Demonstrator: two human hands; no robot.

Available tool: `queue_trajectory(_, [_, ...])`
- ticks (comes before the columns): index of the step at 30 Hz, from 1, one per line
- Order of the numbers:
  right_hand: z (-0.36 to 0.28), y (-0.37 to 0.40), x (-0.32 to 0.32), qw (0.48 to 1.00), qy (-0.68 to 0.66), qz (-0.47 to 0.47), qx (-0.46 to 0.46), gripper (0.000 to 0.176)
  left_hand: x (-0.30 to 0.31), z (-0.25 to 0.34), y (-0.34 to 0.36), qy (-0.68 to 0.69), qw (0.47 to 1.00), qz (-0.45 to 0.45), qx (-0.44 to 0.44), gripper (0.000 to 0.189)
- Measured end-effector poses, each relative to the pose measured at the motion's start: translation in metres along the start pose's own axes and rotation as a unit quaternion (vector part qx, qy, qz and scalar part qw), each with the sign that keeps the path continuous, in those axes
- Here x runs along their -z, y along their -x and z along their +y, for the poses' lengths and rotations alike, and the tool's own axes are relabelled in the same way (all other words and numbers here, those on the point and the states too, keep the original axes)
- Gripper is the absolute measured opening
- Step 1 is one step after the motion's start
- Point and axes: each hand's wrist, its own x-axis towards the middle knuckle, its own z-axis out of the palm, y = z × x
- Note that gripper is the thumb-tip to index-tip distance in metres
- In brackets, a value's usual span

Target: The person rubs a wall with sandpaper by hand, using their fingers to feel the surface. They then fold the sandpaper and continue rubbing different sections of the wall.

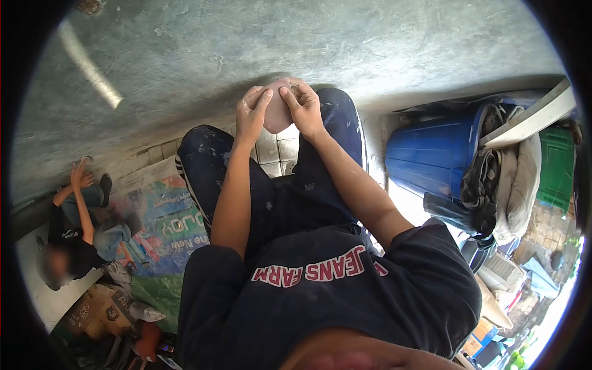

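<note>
Between my two hands is a flat, rounded pinkish-brown piece (pixel 279 114), held up in front of the grey wall, above my knees. Its exact kind I cannot make out. My left hand (pixel 253 111) grips its left side, with the thumb lying on the near face and the fingers curled behind. On the opposite side my right hand (pixel 302 106) pinches it the same way, thumb on the face. Both hands look dusty, and the fingertips behind the piece are partly hidden.
A grey plastered wall (pixel 259 43) spans the front. At right stands a blue barrel (pixel 425 154) with cloths (pixel 521 179) over it, beside a green crate (pixel 555 166). Another person (pixel 77 228) sits at left near a printed sheet (pixel 160 228) and a cardboard box (pixel 102 311).
</note>
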Motion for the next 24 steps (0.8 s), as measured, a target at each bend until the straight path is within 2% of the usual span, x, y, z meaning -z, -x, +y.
queue_trajectory(3, [0.000, -0.002, -0.004, 0.999, -0.039, 0.013, 0.025, 0.023, -0.005, 0.002, -0.001, -0.013, 0.999, 0.027, -0.027, 0.024])
queue_trajectory(5, [-0.003, -0.003, -0.008, 0.998, -0.030, 0.028, 0.050, 0.023, -0.010, 0.005, -0.001, 0.004, 0.996, 0.081, -0.045, 0.023])
queue_trajectory(10, [-0.001, -0.004, -0.013, 0.992, 0.001, 0.055, 0.110, 0.023, -0.012, 0.005, -0.002, -0.005, 0.993, 0.094, -0.065, 0.023])
queue_trajectory(15, [-0.006, -0.006, -0.017, 0.970, 0.126, 0.101, 0.183, 0.018, -0.021, 0.004, -0.003, 0.038, 0.989, 0.121, -0.071, 0.021])
queue_trajectory(17, [-0.008, -0.006, -0.019, 0.971, 0.125, 0.111, 0.170, 0.016, -0.022, 0.003, -0.005, 0.023, 0.985, 0.136, -0.103, 0.021])
queue_trajectory(24, [-0.003, -0.014, -0.019, 0.971, 0.129, 0.121, 0.158, 0.010, -0.023, -0.001, -0.011, 0.028, 0.983, 0.150, -0.105, 0.021])
